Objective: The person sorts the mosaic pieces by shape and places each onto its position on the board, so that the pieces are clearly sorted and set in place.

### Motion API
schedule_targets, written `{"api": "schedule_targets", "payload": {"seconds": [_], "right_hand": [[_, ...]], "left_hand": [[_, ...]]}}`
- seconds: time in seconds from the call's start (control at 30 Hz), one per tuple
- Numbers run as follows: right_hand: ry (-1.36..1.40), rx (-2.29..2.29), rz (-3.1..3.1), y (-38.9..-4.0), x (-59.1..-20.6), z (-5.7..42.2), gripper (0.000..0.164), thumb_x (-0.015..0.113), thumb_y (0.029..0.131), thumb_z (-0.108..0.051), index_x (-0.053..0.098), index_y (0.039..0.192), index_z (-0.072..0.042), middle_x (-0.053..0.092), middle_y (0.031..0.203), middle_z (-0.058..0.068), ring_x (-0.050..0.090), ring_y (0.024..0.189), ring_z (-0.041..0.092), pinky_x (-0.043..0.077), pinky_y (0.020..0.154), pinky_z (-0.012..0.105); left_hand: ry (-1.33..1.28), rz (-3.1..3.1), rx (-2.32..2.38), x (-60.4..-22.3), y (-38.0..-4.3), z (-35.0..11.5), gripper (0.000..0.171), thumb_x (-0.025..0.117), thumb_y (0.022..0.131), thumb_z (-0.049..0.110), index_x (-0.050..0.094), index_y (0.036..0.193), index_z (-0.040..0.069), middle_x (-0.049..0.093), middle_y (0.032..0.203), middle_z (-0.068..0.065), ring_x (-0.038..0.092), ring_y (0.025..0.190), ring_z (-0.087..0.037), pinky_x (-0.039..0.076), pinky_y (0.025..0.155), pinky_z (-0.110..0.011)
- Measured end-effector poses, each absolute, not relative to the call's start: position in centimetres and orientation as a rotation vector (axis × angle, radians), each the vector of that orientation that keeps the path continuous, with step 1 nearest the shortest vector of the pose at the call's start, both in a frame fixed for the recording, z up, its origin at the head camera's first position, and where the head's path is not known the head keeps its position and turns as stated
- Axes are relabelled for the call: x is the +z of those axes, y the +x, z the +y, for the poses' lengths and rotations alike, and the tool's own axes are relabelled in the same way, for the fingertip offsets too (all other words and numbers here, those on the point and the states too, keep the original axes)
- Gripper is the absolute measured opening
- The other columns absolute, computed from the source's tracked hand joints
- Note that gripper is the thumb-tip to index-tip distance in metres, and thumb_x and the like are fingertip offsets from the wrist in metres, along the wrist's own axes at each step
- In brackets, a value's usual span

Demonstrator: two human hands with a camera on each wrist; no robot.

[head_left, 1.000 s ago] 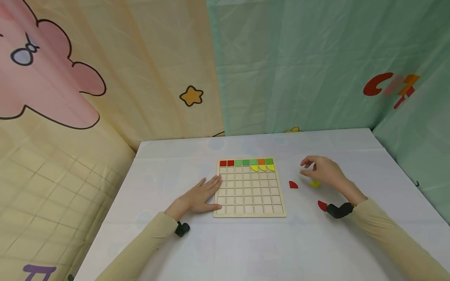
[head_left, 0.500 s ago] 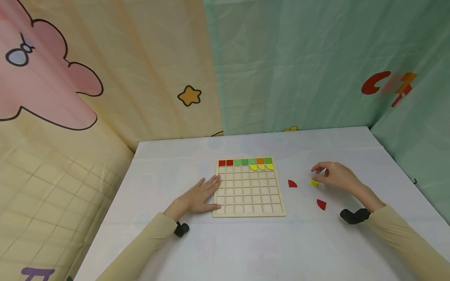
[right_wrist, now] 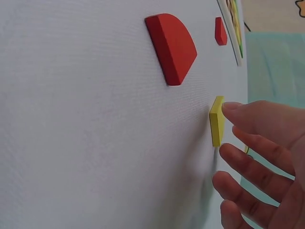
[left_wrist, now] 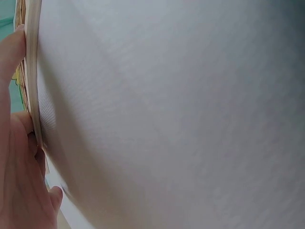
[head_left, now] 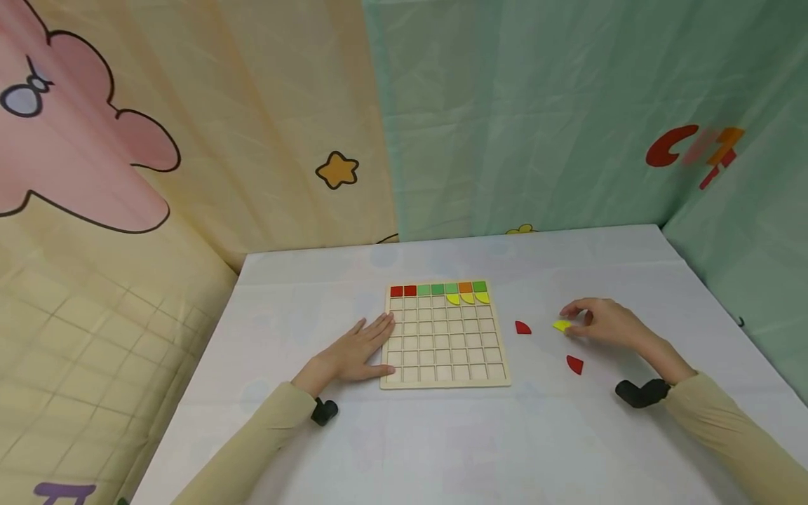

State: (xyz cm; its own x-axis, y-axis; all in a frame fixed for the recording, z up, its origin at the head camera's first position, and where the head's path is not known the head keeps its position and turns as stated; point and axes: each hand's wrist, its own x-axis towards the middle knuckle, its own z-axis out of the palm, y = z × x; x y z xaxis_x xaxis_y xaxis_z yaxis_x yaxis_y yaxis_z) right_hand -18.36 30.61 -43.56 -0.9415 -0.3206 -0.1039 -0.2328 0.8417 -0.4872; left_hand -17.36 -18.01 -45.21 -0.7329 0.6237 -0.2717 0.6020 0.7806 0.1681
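Observation:
A square wooden grid board (head_left: pixel 445 385) lies on the white table. My left hand (head_left: pixel 360 352) rests on its left edge, fingers spread; the left wrist view shows fingers (left_wrist: pixel 15 50) along the board's side. To the right of the board, my right hand (head_left: pixel 609 324) is over a yellow quarter-circle piece (head_left: pixel 561 325). Its thumb touches that yellow piece (right_wrist: pixel 217 121) while the other fingers stay apart from it, loosely bent. Two red quarter-circle pieces lie close by, one red piece (head_left: pixel 522 327) nearer the board and another red piece (head_left: pixel 574 365) nearer the front.
Red, green and orange squares fill the board's top row, including an orange square (head_left: pixel 465 287). Below them at the right sit three yellow quarter-circles, one yellow piece (head_left: pixel 467 299) in the middle. A printed curtain (head_left: pixel 536 119) hangs behind the table (head_left: pixel 404 449).
My right hand has moved right and lowered to the yellow piece, its thumb now touching it. The front red piece has come out from behind the wrist camera. My left hand stays put.

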Motion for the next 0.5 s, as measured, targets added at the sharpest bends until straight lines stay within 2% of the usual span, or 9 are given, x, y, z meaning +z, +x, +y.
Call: {"api": "schedule_targets", "payload": {"seconds": [0.27, 0.5], "right_hand": [[-0.471, -0.702, 2.848, -18.04, -43.73, 30.77, 0.029, 0.076, 0.080, -0.017, 0.069, 0.106, -0.008, 0.068, 0.094, 0.002, 0.054, 0.073, 0.010, 0.044, 0.060, 0.024], [-0.529, -0.716, 2.811, -17.93, -43.91, 30.54, 0.032, 0.076, 0.080, -0.016, 0.067, 0.110, -0.007, 0.066, 0.087, -0.003, 0.053, 0.070, 0.006, 0.044, 0.059, 0.021]], "left_hand": [[0.954, 2.662, 0.100, -45.22, -17.47, -18.09, 0.092, 0.043, 0.092, 0.066, 0.007, 0.155, 0.009, 0.001, 0.163, -0.005, 0.003, 0.151, -0.020, 0.008, 0.122, -0.049], [0.937, 2.661, 0.095, -45.40, -17.48, -18.04, 0.093, 0.043, 0.091, 0.066, 0.007, 0.155, 0.009, 0.000, 0.164, -0.003, 0.003, 0.151, -0.019, 0.008, 0.122, -0.049]]}}
